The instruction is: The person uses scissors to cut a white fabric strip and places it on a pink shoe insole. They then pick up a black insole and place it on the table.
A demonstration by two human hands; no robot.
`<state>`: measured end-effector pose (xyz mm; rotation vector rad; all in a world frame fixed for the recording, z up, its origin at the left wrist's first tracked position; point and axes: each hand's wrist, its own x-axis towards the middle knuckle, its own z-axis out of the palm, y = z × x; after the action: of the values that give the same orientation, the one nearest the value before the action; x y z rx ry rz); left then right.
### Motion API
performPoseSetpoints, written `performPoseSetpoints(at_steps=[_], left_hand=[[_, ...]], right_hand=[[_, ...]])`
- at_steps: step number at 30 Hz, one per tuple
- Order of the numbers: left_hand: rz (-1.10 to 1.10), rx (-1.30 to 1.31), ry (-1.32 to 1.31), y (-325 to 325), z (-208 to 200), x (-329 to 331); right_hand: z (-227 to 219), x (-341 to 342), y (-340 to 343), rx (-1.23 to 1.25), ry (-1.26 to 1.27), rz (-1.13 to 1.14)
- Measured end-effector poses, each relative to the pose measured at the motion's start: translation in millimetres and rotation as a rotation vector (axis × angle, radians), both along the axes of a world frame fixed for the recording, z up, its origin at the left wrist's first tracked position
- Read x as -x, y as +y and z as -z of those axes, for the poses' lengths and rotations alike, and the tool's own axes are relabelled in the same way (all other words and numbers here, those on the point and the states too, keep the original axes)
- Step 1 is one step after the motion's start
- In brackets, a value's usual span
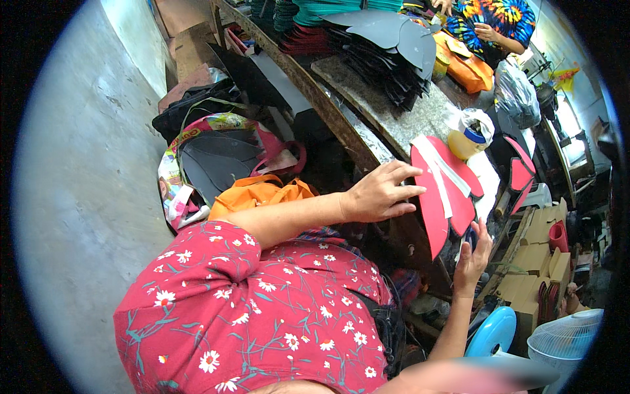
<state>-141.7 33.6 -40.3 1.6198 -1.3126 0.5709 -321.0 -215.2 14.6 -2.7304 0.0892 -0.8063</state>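
Observation:
Flat red cut pieces (434,197) with white strips (433,172) across them lie at the edge of the work table. My left hand (387,192) reaches over from the left with its fingers stretched and apart, the tips at the left edge of the red pieces. Close to their lower right edge is my right hand (474,255), palm turned up, fingers apart and slightly bent. Neither hand visibly grips anything. Just beyond the red pieces stands a jar of yellowish stuff (463,146) with a blue rim, partly covered by a clear plastic bag.
Stacked grey and black cut sheets (394,39) cover the table's far part. Left of the table sits a colourful bag with dark sheets (220,161), beside an orange bag (262,192). Cardboard boxes (525,289), a blue round lid (493,330) and a fan (566,338) are right. Another person (495,26) works opposite.

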Motion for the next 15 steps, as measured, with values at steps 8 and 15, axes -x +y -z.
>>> performPoseSetpoints(at_steps=[8,15], left_hand=[[0.749,0.007,1.536,-3,-23,38],[0.699,-0.019,1.529,-12,-25,40]], right_hand=[[-4,0,1,0.018,0.032,-0.015],[0,-2,-1,-0.059,0.016,0.021]])
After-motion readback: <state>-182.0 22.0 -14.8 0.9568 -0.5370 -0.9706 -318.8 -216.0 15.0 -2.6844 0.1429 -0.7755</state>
